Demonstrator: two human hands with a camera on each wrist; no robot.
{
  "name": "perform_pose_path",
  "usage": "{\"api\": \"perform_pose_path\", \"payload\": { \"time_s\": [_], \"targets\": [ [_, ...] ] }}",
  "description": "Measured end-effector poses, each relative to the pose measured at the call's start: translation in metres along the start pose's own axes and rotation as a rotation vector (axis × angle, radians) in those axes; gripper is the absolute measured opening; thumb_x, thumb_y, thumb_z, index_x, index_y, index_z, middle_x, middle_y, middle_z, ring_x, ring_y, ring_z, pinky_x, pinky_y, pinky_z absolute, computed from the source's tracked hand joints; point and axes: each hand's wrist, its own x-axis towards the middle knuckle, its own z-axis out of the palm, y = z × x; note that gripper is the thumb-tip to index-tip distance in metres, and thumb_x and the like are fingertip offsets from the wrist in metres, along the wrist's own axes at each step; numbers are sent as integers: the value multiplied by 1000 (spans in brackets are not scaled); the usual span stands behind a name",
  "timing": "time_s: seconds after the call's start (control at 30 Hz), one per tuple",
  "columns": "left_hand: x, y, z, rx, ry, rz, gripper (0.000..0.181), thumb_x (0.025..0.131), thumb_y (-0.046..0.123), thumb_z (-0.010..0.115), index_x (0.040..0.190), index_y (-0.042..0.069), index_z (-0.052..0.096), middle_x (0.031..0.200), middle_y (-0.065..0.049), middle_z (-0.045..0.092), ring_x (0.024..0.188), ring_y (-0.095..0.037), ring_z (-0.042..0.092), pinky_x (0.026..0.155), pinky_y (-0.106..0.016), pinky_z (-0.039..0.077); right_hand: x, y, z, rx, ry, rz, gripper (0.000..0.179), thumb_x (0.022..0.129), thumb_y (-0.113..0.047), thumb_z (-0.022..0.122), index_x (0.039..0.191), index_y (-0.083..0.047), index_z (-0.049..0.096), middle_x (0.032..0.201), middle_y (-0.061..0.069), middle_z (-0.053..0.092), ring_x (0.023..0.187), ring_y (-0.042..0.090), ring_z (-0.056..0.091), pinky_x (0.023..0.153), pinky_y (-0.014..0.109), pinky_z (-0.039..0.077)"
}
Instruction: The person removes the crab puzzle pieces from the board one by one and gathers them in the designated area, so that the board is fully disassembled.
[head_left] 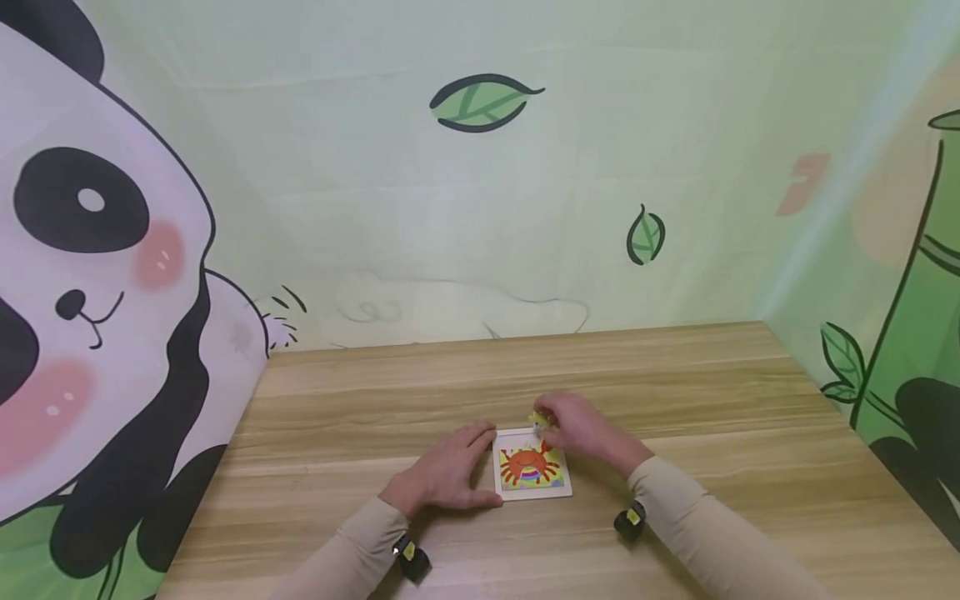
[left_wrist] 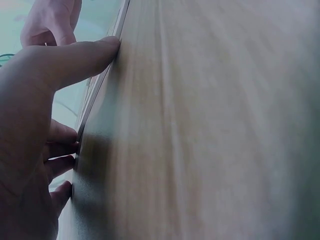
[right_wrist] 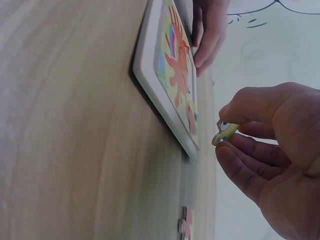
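Left hand (head_left: 448,473) spread, thumb and fingertips at left side of white puzzle tray (head_left: 536,494); crab jigsaw (head_left: 517,468) inside, partly filled. Right hand (head_left: 583,429) pinching 1 yellow jigsaw piece (right_wrist: 227,132) printed with 1 eye, raised near tray's far edge. 1 reddish piece (right_wrist: 186,225) on wood-grain table (head_left: 337,408), apart from tray.

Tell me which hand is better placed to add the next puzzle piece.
Probably the right hand: it pinches a yellow piece near the far edge of the puzzle frame. The left hand touches the frame's left side, with no piece visible.
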Motion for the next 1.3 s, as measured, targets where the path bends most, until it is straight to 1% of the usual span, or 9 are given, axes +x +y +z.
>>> {"api": "perform_pose_path", "payload": {
  "time_s": [0.13, 0.2, 0.37, 0.5, 0.73, 0.97, 1.13, 1.3],
  "targets": [
    [0, 0, 0, 0, -15, -14, 102, 78, 68, 64, 150, 3, 32, 156, -12, 31, 144, -28, 32, 119, -42, 29, -2, 3, -5, -17, 6, 16, 29, 77, -8, 75, 105, -5, 67, 83, -1, 61, 75, 11, 54, 65, 24, 50],
    [0, 0, 0, -1, -20, -20, 102, 78, 69, 63, 150, 4, 32, 156, -12, 31, 144, -28, 31, 119, -42, 29, -3, 4, -7, -22, 4, 30, 33, 76, -6, 75, 108, -4, 67, 87, 1, 63, 78, 13, 57, 68, 26, 52],
    [1, 1, -1, -7, -28, -27, 102, 78, 69, 63, 151, 5, 31, 157, -11, 30, 145, -27, 30, 119, -43, 28, -6, 7, -11, -21, -9, 55, 39, 77, -7, 75, 115, -3, 67, 95, 4, 66, 85, 16, 61, 76, 31, 57],
    [1, 1, 0, -7, -31, -27, 102, 78, 69, 63, 151, 5, 31, 157, -11, 30, 145, -27, 29, 120, -43, 27, -8, 13, -13, -30, -14, 49, 39, 78, -7, 76, 115, -2, 67, 95, 5, 66, 84, 16, 61, 74, 31, 57],
    [0, 2, -1, -12, -31, -30, 102, 78, 69, 63, 151, 5, 31, 157, -11, 30, 145, -28, 29, 119, -43, 28, -13, 22, -18, -17, -28, 68, 38, 78, -9, 76, 115, -4, 68, 94, 4, 65, 85, 18, 62, 75, 33, 57],
    [0, 1, 0, -16, -38, -37, 102, 78, 69, 63, 151, 5, 31, 158, -11, 28, 145, -27, 29, 119, -44, 27, -19, 31, -22, -38, -21, 83, 34, 80, -10, 76, 114, -5, 69, 97, 3, 65, 87, 17, 63, 74, 31, 57],
    [0, 0, 1, -13, -32, -33, 101, 78, 69, 63, 151, 5, 31, 158, -11, 29, 145, -27, 29, 120, -43, 27, -23, 36, -27, -71, -9, 83, 33, 81, -8, 74, 113, -4, 70, 97, 5, 65, 84, 17, 63, 71, 29, 56],
    [0, 0, 0, -16, -30, -28, 101, 78, 69, 63, 151, 6, 31, 157, -11, 30, 145, -27, 30, 119, -43, 27, -27, 43, -30, -68, -6, 101, 34, 80, -6, 74, 114, -3, 69, 100, 6, 67, 86, 18, 64, 73, 31, 58]
  ]
}}
